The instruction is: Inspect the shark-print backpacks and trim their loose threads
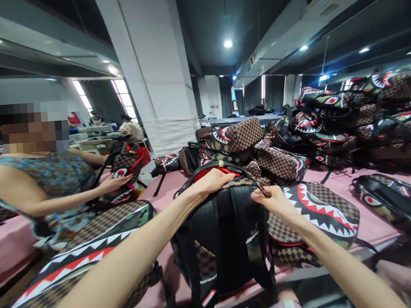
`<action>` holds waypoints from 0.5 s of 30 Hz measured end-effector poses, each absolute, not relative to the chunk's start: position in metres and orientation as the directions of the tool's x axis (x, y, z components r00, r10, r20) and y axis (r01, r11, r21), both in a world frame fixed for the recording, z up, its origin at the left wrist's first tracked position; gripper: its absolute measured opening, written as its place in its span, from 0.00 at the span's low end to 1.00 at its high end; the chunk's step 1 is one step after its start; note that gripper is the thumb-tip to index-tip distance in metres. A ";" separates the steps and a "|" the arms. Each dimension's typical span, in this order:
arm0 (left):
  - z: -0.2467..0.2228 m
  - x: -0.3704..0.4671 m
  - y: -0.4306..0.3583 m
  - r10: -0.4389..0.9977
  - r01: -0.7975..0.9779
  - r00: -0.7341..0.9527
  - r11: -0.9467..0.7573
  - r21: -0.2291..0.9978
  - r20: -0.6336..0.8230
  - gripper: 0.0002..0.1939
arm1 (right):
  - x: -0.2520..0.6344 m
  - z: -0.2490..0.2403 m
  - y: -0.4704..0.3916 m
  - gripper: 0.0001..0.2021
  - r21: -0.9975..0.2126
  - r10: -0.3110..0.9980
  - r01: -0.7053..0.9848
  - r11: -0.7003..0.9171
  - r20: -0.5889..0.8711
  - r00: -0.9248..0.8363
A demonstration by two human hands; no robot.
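Head view: bag (231,227) upright at six o'clock by the pink surface (375,222), left hand (216,180) curled onto its rim at twelve, right hand (274,201) pinching at one; apparently working the opening, next calling for steady grips.

The front of the backpack (231,227) is hidden behind its back panel, and some fingers of the left hand (212,180) are lost at its rim. A checked bag (76,243) is crossed by the left forearm and cut off at the lower left corner; a dark bag (395,201) is cut by the right edge. The co-worker's (52,183) face is blurred.
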State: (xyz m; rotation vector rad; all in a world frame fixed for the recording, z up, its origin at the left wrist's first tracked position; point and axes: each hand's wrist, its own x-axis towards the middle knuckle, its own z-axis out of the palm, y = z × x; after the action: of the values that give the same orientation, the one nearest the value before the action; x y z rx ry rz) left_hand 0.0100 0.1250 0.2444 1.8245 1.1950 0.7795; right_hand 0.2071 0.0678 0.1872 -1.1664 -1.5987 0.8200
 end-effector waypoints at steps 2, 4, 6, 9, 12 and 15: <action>0.242 0.012 0.130 0.937 0.456 0.339 -0.236 0.858 0.078 0.27 | 0.187 0.182 0.070 0.17 -0.981 0.965 0.012 0.196 0.191 -0.182; 0.244 0.010 0.130 0.943 0.501 0.308 -0.273 0.822 0.126 0.27 | 0.172 0.177 0.077 0.20 -0.978 0.947 -0.207 0.031 0.094 -0.306; 0.251 0.003 0.120 0.915 0.522 0.337 -0.377 0.765 0.221 0.24 | 0.168 0.171 0.085 0.23 -0.961 0.921 -0.272 -0.038 0.072 -0.383; 0.265 -0.025 0.088 0.827 0.437 0.442 -0.536 0.722 0.347 0.18 | 0.176 0.161 0.097 0.22 -0.979 0.917 -0.194 0.064 0.135 -0.375; 0.262 -0.066 0.050 0.898 0.443 0.328 -0.421 0.791 0.294 0.20 | 0.187 0.156 0.106 0.19 -0.988 0.917 -0.056 0.146 0.157 -0.368; 0.233 -0.093 0.029 0.991 0.476 0.115 -0.117 0.872 0.071 0.22 | 0.191 0.154 0.112 0.19 -0.991 0.906 0.040 0.127 0.100 -0.411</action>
State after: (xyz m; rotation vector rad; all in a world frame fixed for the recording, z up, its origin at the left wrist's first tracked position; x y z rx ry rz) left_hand -0.0931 0.0288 0.2334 1.6909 1.4441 0.9281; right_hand 0.1912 0.1118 0.1536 -0.9398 -1.6161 1.3853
